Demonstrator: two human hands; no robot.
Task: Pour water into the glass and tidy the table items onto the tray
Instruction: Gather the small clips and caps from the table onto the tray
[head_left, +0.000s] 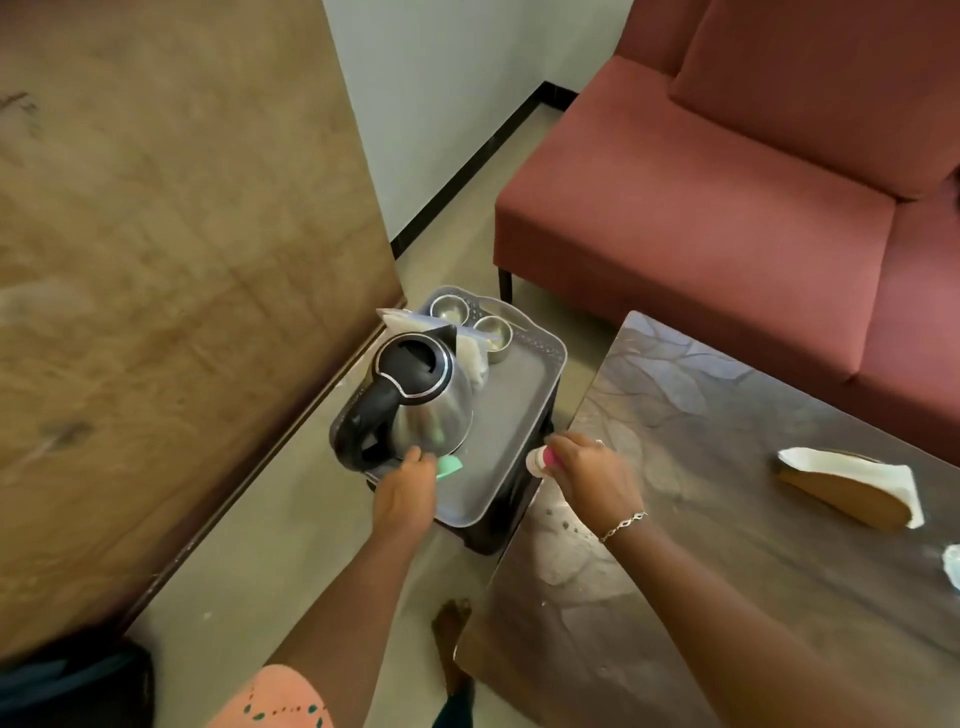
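Observation:
A grey tray (498, 441) rests on a dark stool beside the low table (727, 545). On it stand a steel kettle (421, 400) with a black lid and handle, two small steel bowls (470, 322) at the far end and a clear bag (410, 322) with white contents. My left hand (408, 493) holds a small mint-green object (449, 466) just above the tray's near end, next to the kettle. My right hand (592, 475) grips a small pink and white item (540, 460) at the tray's right rim.
A brown napkin holder (852, 488) with white napkins lies on the table at right. A red sofa (727, 182) stands behind the table. A wooden panel (156, 286) rises at left. My bare foot (449, 639) is on the floor by the table's corner.

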